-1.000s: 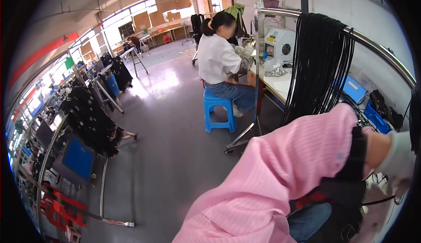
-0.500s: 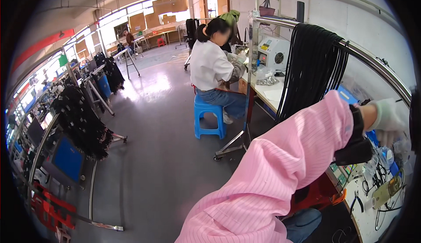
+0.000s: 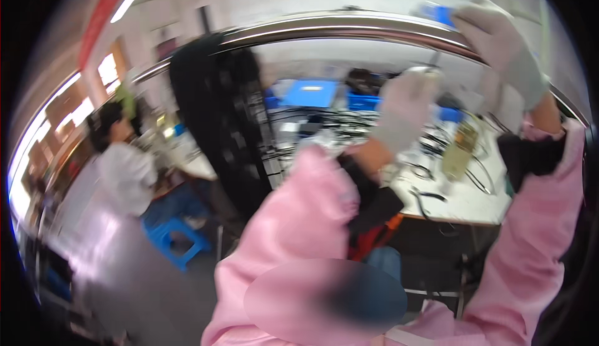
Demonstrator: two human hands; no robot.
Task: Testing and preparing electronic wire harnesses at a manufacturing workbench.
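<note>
Heavy blur covers the head view. Both my arms, in pink sleeves and pale gloves, are raised in front of a curved metal rail point(image 3: 312, 24). My right hand point(image 3: 505, 49) is up at the rail, its fingertips on a small blue thing point(image 3: 443, 14). My left hand point(image 3: 405, 109) is lower and to the left, with its fingers curled. A thin strand seems to run up from it, and the blur hides whether it holds anything. A thick bundle of black cables point(image 3: 224, 121) hangs from the rail to the left of my hands.
Behind the rail stands a white workbench point(image 3: 462, 202) with loose cables, a yellowish bottle point(image 3: 458, 146) and blue bins point(image 3: 368, 102). At the left a person in a white top point(image 3: 125, 171) sits on a blue stool point(image 3: 178, 240) at another bench.
The view has swung right, from the aisle to the workbench. My left hand has come into sight, and both gloved hands are now raised to the rail.
</note>
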